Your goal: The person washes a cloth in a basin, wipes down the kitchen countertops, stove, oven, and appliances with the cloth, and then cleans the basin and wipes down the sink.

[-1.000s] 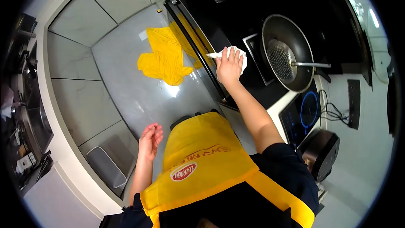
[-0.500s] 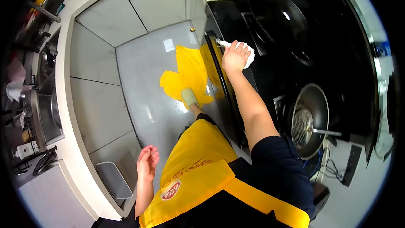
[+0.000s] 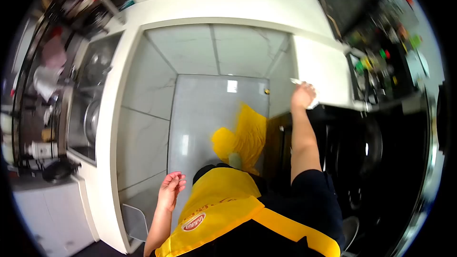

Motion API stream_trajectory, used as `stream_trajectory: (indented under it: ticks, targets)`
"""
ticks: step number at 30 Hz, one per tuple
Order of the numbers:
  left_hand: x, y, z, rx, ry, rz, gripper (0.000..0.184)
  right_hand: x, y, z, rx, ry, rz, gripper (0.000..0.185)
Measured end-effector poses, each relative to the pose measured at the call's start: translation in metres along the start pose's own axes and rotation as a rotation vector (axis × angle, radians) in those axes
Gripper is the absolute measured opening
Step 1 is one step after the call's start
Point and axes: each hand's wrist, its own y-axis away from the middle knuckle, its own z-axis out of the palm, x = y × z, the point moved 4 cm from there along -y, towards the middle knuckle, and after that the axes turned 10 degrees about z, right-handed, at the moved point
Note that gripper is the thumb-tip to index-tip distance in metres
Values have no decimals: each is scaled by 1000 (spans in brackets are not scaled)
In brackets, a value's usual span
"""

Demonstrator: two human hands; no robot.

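My right hand [image 3: 303, 96] presses on a white cloth [image 3: 312, 104] at the edge where the white counter [image 3: 323, 69] meets the black stove [image 3: 395, 138]. Bits of the cloth stick out beside the fingers. My left hand [image 3: 170, 190] hangs over the floor at the lower left, with its fingers loosely curled and slightly apart and nothing in it. A yellow cloth [image 3: 250, 135] lies crumpled on the grey floor [image 3: 200, 114], with a light green shoe [image 3: 234, 160] on its lower part.
At the left is a sink [image 3: 93, 100] with a black pan [image 3: 58, 170] near it. Bottles [image 3: 366, 64] stand in a rack at the upper right. A grey bin [image 3: 134, 221] sits at lower left. The white counter runs round the floor area.
The view has turned and moved along the counter. My right hand has slid with the white cloth from the black stove to the white counter's edge. A foot has come onto the yellow cloth.
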Motion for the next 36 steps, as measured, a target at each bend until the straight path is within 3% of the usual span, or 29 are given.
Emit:
stream_trajectory:
  ticks: [1,3,5,8,9,10,12,15,17,20,22,23,25,26,27,29,33,35,36]
  targets:
    - [-2,-3,-11,26,3,-12,21,-12,-21,13,-63,-2,-4,36]
    - [-7,0,-34,118,53,-8,21,-49,-46,24,-121,-333,107,34]
    - [-12,-4,-54,204,21,-79,20,-119,-43,-35,-341,-388,94,40]
    - [-10,-14,-83,271,135,-42,22,-247,-18,11,-655,-570,-232,52]
    - [-6,-21,-92,266,163,-21,21,-298,12,20,-914,-862,-190,48]
    - [0,-28,-102,273,193,-1,23,-349,57,1,-1285,-1168,24,40]
    - [21,-43,-126,317,251,63,24,-432,157,-85,-1834,-1330,-102,37]
    - [63,-67,-175,344,275,162,25,-517,283,-241,-1994,-1326,-458,36]
    - [96,-85,-214,368,284,210,24,-570,351,-309,-2077,-1402,-495,35]
    - [147,-97,-266,444,319,358,22,-648,430,-374,-1874,-1377,-949,34]
    - [169,-101,-297,475,359,432,21,-704,483,-366,-1605,-1283,-1302,33]
    - [178,-104,-311,489,372,508,21,-731,511,-342,-1581,-1166,-1384,37]
    - [184,-112,-337,562,395,512,21,-744,551,-338,-1329,-1013,-1681,45]
    - [185,-116,-349,601,391,523,21,-747,561,-342,-1015,-921,-1878,51]
    - [185,-120,-359,639,388,529,21,-759,576,-327,-842,-714,-1930,55]
    - [175,-135,-378,700,435,548,21,-782,598,-309,-855,-413,-1989,53]
    - [167,-168,-404,851,441,534,28,-840,647,-267,-843,-247,-2114,48]
    - [174,-185,-411,928,404,485,31,-860,677,-256,-618,-282,-2215,43]
    - [183,-192,-418,984,105,434,37,-867,698,-251,-658,-285,-2184,40]
